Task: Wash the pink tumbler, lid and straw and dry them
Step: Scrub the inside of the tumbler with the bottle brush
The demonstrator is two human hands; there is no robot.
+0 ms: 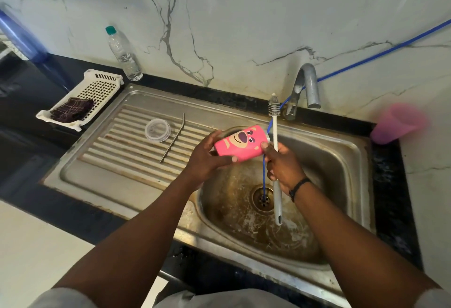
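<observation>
My left hand (207,158) grips the tumbler (241,143) sideways over the sink (341,161); my right hand (283,166) grips the brush (275,136) upright beside it. Lid (157,130) and straw (173,140) lie on the drainboard (117,151).

water bottle (125,54), white basket (97,87), folded cloth (72,109), tap (305,85)
</observation>
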